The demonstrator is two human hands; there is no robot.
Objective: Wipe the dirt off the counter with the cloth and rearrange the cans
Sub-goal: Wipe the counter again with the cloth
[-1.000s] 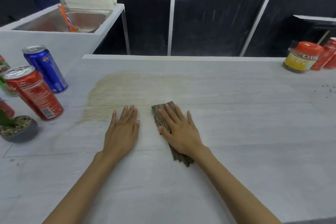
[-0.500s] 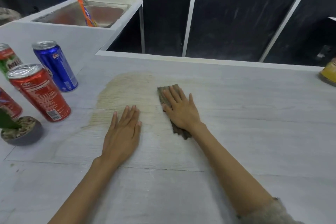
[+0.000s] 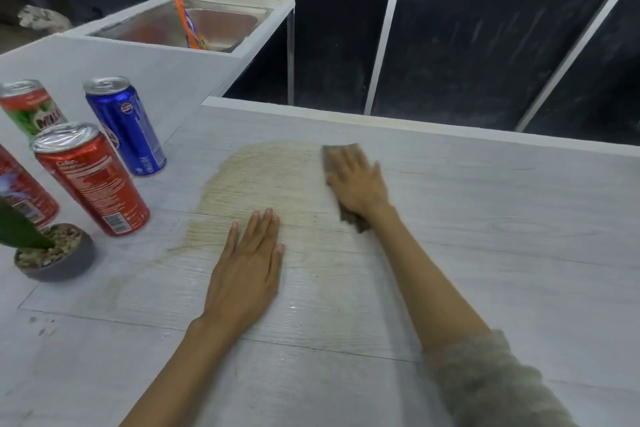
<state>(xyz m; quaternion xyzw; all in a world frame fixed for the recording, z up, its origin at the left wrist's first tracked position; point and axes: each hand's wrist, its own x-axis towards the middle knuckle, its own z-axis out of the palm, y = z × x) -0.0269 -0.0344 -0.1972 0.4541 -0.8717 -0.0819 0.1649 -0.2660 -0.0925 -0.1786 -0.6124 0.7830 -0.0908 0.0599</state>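
A yellowish-brown dirt smear (image 3: 266,180) spreads over the grey counter (image 3: 485,236). My right hand (image 3: 358,182) presses flat on a brown cloth (image 3: 331,158) at the smear's far right edge, fingers straight. My left hand (image 3: 247,270) lies flat on the counter at the near end of the smear, holding nothing. At the left stand a blue can (image 3: 126,126), a red can (image 3: 91,180), a green and red can (image 3: 29,107) and another red can (image 3: 20,191) cut off by the frame's edge.
A small grey pot with pebbles and a green leaf (image 3: 52,253) sits in front of the cans. Behind them a raised white unit holds a steel sink (image 3: 207,24) with an orange packet and a white rack. The counter's far edge meets dark panels.
My right hand has slid the cloth away from me, up along the right side of the smear. My left hand has stayed flat in place. The view has shifted left.
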